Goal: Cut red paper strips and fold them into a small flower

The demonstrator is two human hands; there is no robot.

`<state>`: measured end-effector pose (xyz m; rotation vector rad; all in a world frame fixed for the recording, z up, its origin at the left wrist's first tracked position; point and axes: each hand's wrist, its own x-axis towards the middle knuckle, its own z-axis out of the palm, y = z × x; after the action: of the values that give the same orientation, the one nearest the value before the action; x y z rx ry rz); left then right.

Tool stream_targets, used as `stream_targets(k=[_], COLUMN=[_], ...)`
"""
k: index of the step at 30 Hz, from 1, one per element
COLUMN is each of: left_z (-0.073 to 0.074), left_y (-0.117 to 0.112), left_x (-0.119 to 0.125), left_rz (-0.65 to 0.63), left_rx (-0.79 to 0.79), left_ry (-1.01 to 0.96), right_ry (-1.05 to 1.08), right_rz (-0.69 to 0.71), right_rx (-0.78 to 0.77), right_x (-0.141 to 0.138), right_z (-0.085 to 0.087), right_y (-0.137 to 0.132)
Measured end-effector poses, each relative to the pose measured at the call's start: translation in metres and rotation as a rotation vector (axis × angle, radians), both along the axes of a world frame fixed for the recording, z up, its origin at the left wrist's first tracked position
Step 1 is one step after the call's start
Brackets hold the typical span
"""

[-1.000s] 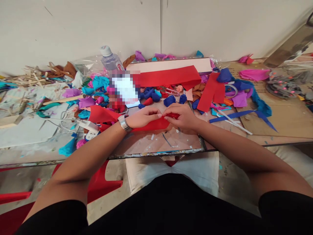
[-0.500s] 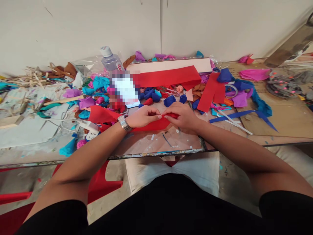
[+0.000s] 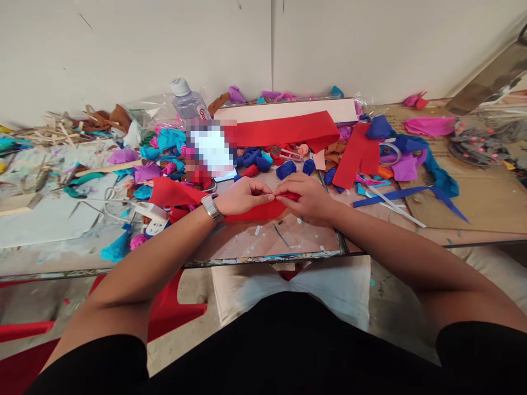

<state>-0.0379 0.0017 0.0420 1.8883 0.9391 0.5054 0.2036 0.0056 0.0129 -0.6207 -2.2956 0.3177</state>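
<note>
A red crepe paper strip (image 3: pixel 259 213) lies under and between my hands, low over the front of the table. My left hand (image 3: pixel 241 196), with a metal watch (image 3: pixel 212 207) at its wrist, pinches the strip's upper edge between thumb and forefinger. Close against it, my right hand (image 3: pixel 308 198) is closed on a gathered part of the same strip, its fingertips almost meeting the left ones. Just beyond the hands sit several blue crumpled paper pieces (image 3: pixel 286 170). The part of the strip inside the right fingers is mostly hidden.
Behind the hands lie a long red strip (image 3: pixel 284 129), a lit phone (image 3: pixel 213 148) and a bottle (image 3: pixel 189 104). A white power adapter (image 3: pixel 155 218) with cables is at left among paper scraps. Scissors (image 3: pixel 290 152), a tape ring (image 3: pixel 391 153) and cardboard (image 3: pixel 473 206) are farther right.
The view has shifted very slightly. Both hands stay in nearly the same place, pinching the red strip, with only small finger movement.
</note>
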Motion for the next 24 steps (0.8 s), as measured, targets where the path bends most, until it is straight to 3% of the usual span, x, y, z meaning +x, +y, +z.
stream_targets(k=[24], left_z=[-0.002], left_y=[-0.0027], left_x=[0.004], left_rz=[0.092], left_rx=[0.056], left_ry=[-0.021], right_ry=[0.032], right_rz=[-0.115], right_rx=[-0.061], right_x=[-0.0038], right_z=[0.0044], right_y=[-0.0072])
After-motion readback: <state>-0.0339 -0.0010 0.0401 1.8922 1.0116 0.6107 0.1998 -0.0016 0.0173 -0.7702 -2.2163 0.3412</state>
